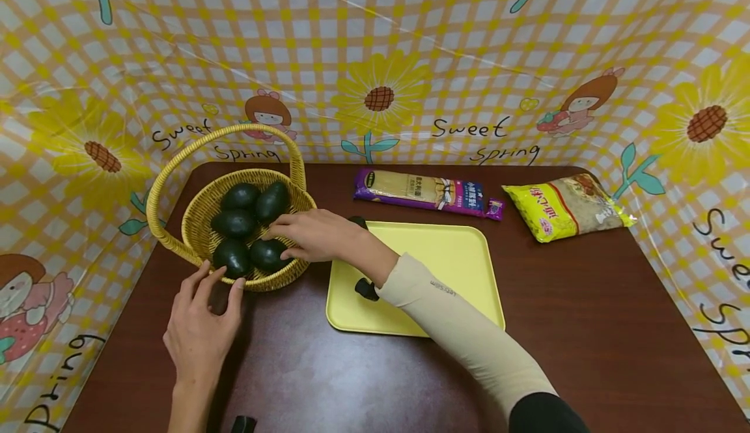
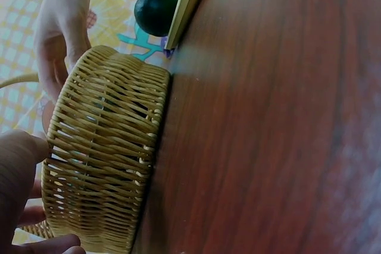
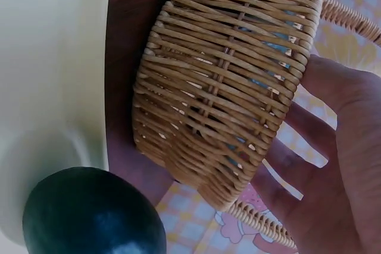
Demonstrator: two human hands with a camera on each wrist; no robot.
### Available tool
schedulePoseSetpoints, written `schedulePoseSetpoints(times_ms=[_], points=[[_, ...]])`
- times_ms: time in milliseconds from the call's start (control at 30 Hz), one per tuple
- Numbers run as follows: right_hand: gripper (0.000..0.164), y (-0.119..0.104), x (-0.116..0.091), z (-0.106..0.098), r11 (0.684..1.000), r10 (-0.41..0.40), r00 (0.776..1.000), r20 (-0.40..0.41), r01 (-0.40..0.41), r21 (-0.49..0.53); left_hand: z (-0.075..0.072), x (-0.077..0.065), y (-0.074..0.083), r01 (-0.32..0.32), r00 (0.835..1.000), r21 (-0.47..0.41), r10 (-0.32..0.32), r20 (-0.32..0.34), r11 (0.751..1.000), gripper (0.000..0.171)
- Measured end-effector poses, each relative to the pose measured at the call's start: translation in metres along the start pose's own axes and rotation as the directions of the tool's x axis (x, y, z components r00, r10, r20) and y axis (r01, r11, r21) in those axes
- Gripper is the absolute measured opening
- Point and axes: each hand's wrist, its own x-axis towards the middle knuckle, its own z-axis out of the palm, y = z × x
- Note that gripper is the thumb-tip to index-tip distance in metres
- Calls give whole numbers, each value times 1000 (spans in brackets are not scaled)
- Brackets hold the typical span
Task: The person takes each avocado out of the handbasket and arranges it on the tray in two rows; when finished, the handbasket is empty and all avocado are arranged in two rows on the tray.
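A yellow wicker basket [image 1: 269, 282] with a tall handle holds several dark green avocados [image 1: 232, 258]. My left hand [image 1: 202, 322] grips its near left rim; in the left wrist view a digit [image 2: 24, 153] lies over that rim. My right hand [image 1: 310, 234] reaches over the right rim, fingers loosely bent above the front right avocado [image 1: 266, 255], thumb at its edge. In the right wrist view the basket wall hides its fingertips. Another avocado [image 3: 95, 215] lies on the yellow tray [image 1: 469, 277], mostly covered by the right forearm in the head view.
Behind the tray lie a purple pasta packet [image 1: 418, 191] and a small purple wrapped piece [image 1: 495, 209]. A yellow and clear food bag [image 1: 568, 206] is at the back right. Checked cloth [image 1: 375, 29] surrounds the brown table [image 1: 586, 329] at back and sides.
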Motion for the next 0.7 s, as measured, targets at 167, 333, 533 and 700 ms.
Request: schedulePoseSetpoints(times_ms=[167,333,533,700], points=[[51,-1,6,-1,999,-16,999,29,15,36,0,0,0,2,1000,3,-2,0,1000,40],[51,-2,14,1,998,-43,997,69,39,58,0,0,-1,3,1000,8,-3,9,1000,40],[48,-2,22,6,994,-94,991,93,88,71,-1,0,-1,19,1000,10,-19,18,1000,40],[49,-4,25,4,993,-110,985,132,103,62,0,1,-1,9,1000,1,-9,15,1000,41]])
